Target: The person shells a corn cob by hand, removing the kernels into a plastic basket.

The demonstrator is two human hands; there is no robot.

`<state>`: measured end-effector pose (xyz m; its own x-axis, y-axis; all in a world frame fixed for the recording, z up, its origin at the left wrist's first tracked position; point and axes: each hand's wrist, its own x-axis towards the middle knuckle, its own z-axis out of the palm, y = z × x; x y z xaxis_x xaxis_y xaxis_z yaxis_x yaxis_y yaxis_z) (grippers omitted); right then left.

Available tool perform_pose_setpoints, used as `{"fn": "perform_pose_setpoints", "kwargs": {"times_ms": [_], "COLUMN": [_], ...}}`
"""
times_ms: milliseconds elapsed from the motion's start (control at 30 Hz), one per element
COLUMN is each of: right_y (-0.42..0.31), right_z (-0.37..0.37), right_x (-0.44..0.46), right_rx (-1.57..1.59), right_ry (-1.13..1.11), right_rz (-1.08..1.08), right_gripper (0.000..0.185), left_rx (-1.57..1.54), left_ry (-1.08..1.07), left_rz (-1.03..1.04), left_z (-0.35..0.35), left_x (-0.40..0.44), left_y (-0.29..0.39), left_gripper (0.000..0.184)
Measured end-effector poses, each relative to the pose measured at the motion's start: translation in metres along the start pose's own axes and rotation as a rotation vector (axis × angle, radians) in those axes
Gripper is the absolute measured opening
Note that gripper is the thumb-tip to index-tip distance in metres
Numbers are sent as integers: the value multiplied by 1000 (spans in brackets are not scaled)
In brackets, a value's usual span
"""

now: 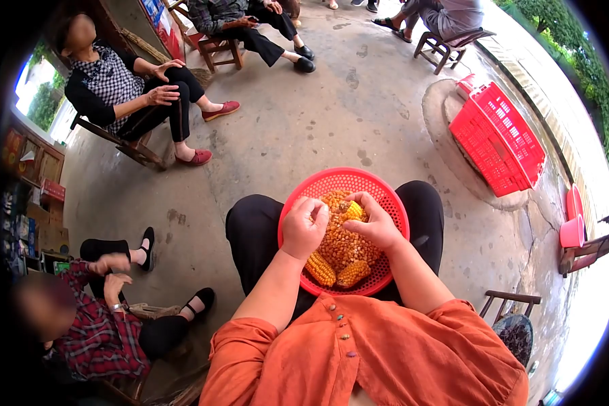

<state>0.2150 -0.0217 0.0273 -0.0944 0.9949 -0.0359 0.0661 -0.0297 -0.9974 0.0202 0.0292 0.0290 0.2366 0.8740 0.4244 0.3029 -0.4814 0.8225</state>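
A red perforated plastic basket [402, 210] rests on my lap, with loose yellow corn kernels [342, 247] in it. My right hand [375, 223] grips a corn cob [354, 211] above the kernels. Over the basket's left side, my left hand [304, 227] is closed with its fingertips pinched together; what they hold, if anything, is too small to make out. Two more corn cobs lie at the near side of the basket, a left cob [320, 269] and a right cob [352, 273].
To my left sit one person in a plaid shirt [105, 338] and another in a checked top [111, 84]. Others sit on chairs farther off. A red plastic crate [501, 139] stands ahead right on the concrete floor [250, 135]. A pink bucket [572, 232] is at the right.
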Motion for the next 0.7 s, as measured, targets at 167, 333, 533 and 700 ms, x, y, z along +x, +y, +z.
{"fn": "perform_pose_setpoints", "kwargs": {"times_ms": [167,333,533,700], "right_y": [-12,-8,-1,3], "right_z": [3,1,5,8], "right_x": [-1,1,1,1], "right_rx": [561,666,633,516], "right_ry": [-62,-73,-89,-76], "right_rz": [151,167,174,183], "right_gripper": [53,55,53,47], "left_rx": [3,-76,-68,-104], "left_ry": [12,-68,-83,-79], "left_rz": [30,74,73,107], "left_z": [1,-1,0,3], "left_x": [0,1,-1,-2], "left_y": [1,14,17,8], "left_gripper": [9,12,15,16]}}
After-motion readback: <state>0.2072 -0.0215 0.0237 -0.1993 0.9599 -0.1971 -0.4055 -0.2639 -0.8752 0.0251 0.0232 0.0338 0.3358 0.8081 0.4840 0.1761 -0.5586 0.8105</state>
